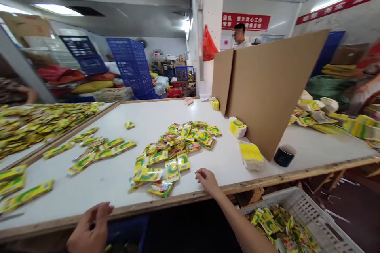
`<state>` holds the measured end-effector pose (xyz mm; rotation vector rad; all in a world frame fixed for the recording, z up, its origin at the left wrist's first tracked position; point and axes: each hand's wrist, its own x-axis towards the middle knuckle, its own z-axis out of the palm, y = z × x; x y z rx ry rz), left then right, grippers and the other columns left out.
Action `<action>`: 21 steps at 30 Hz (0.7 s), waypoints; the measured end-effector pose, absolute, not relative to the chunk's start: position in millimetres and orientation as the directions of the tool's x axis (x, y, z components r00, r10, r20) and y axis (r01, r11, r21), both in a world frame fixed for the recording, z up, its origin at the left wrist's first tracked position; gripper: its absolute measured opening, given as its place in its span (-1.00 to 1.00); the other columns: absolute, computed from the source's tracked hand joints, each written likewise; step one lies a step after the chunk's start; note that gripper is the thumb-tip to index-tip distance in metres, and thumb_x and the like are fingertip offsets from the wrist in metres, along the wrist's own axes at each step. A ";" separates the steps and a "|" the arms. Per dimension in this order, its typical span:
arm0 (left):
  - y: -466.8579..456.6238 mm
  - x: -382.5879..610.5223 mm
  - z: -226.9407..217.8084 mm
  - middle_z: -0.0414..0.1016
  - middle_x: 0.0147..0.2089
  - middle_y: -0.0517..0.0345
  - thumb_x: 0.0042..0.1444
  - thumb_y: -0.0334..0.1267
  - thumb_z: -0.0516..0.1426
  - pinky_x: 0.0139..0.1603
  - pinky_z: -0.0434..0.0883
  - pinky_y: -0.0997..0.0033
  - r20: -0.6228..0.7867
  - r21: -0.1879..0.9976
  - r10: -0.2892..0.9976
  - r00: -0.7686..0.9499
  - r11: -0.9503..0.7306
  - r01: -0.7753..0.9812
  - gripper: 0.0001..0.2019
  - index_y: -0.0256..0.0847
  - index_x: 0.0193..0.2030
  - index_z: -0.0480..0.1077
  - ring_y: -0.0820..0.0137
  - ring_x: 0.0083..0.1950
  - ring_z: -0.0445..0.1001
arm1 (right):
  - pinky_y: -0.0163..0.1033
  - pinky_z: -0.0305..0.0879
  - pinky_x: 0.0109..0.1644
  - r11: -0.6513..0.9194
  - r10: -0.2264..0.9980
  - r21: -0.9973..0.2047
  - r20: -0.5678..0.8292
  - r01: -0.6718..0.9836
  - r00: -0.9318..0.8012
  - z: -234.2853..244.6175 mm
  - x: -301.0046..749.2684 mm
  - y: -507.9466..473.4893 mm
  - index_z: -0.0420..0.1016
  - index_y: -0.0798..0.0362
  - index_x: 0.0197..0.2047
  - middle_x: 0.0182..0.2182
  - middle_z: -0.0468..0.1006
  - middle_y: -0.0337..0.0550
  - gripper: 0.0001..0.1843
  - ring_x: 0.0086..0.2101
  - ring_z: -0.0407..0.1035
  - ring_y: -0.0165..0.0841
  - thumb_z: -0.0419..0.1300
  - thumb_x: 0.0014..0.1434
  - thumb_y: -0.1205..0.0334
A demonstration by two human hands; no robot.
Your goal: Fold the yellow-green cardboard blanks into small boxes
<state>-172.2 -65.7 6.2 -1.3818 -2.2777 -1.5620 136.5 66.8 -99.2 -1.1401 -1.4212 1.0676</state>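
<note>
My left hand is at the table's front edge, its fingers bent in and close together, with nothing seen in them. Just right of the pile's front, my right hand hovers low over the table. Its fingers are loosely curled with a gap at the tips, and it holds nothing visible. Between the hands lies a heap of small yellow-and-green packets, some showing a printed pink side. Several longer strips of joined packets lie to the left. A single packet sits apart farther back.
A cardboard divider stands on the white table. Beside it are packet stacks and a dark cup. A white crate with packets stands below right. A large packet mass lies left, past a wooden strip. One person is behind the divider.
</note>
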 end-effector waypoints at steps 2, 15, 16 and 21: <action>-57.9 -177.5 5.5 0.55 -0.41 0.18 0.02 0.08 0.09 -0.14 0.43 0.24 0.435 0.757 0.646 -0.627 0.114 0.643 -0.67 -0.14 -0.30 0.43 0.17 -0.21 0.54 | -0.25 0.36 -0.33 0.194 0.979 -0.965 0.180 0.176 -0.093 -96.1 157.0 63.2 0.51 0.08 -0.31 -0.44 0.56 -0.15 -0.65 -0.42 0.43 -0.33 0.12 0.12 -0.05; 19.5 -187.6 -24.1 0.56 -0.33 0.10 0.13 0.04 0.02 -0.22 0.41 0.39 0.379 0.647 0.900 -0.215 -0.091 0.757 -0.67 -0.16 -0.28 0.44 0.28 -0.28 0.52 | -0.06 0.35 -0.11 0.285 0.956 -0.667 0.250 0.688 -0.153 -96.0 282.2 75.1 0.49 -0.01 -0.27 -0.27 0.57 0.01 -0.65 -0.25 0.43 -0.17 -0.01 0.21 -0.03; 23.1 -186.1 -32.2 0.57 -0.30 0.07 0.13 0.03 0.02 -0.18 0.41 0.36 0.347 0.627 0.924 -0.159 -0.103 0.772 -0.68 -0.15 -0.31 0.44 0.25 -0.24 0.52 | -0.03 0.35 -0.08 0.306 0.950 -0.635 0.249 0.710 -0.186 -101.7 283.1 74.0 0.50 -0.03 -0.29 -0.27 0.56 0.02 -0.67 -0.23 0.43 -0.16 0.00 0.21 -0.01; 23.0 -181.5 -50.3 0.55 -0.14 -0.05 0.21 -0.06 -0.03 0.00 0.40 0.20 0.132 0.603 0.989 -0.065 -0.028 0.797 -0.69 -0.13 -0.18 0.46 0.16 -0.08 0.49 | 0.04 0.39 -0.10 0.394 0.916 -0.531 0.294 0.750 -0.273 -135.2 293.2 60.7 0.53 -0.14 -0.30 -0.29 0.55 0.04 -0.82 -0.22 0.44 -0.10 0.13 0.15 0.05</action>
